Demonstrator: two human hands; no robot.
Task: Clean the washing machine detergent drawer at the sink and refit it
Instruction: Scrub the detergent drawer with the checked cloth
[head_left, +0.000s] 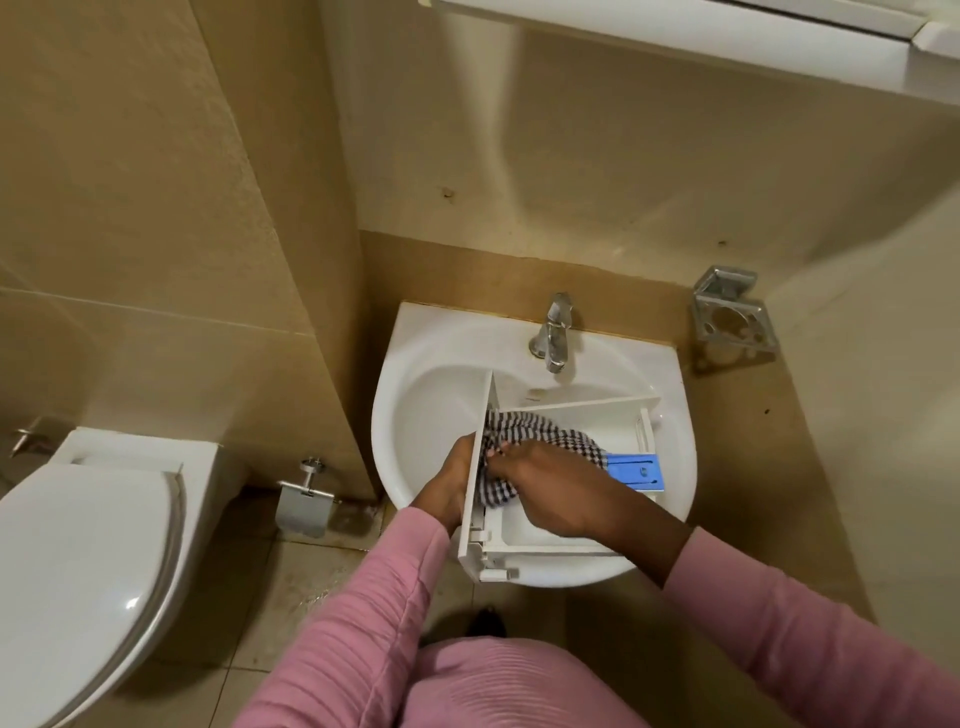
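- Drawer (576, 415) lies tilted across the sink (415, 395), front panel leftward.
- Left hand (452, 483) grips that panel, fingers curled round its edge.
- Right hand (545, 488) inside the drawer, fingertips pinching a checked cloth (540, 431) beside the blue insert (636, 470).

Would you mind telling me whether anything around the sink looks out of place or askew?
The detergent drawer lies tilted across the sink, its near end overhanging the front rim; the left hand grips it while the right hand holds a checked cloth inside. Floor tiles below look wet or stained.
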